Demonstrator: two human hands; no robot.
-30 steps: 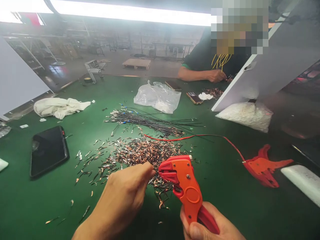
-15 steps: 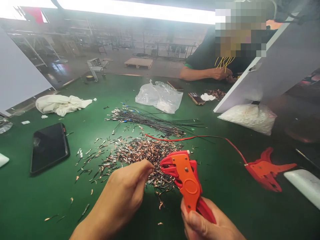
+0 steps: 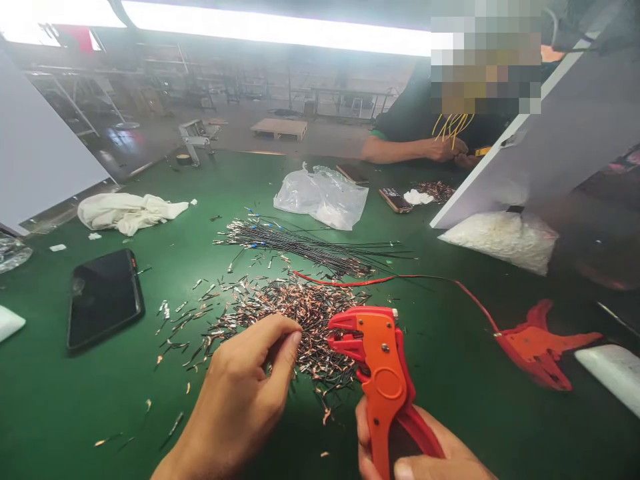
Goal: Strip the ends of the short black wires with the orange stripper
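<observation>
The right hand (image 3: 450,453) has its fingers closed around the red and orange pliers (image 3: 385,373), over the near middle of the tabletop (image 3: 475,420). The left hand (image 3: 247,373), just left, presses thumb and finger together; if something is between them, I cannot tell. Farther lie wire scraps (image 3: 280,300), then black wires (image 3: 305,247).

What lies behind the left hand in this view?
Behind the left hand is a pile of wire scraps on the green table; farther back lie long black wires. Whatever the hand covers cannot be seen.
</observation>
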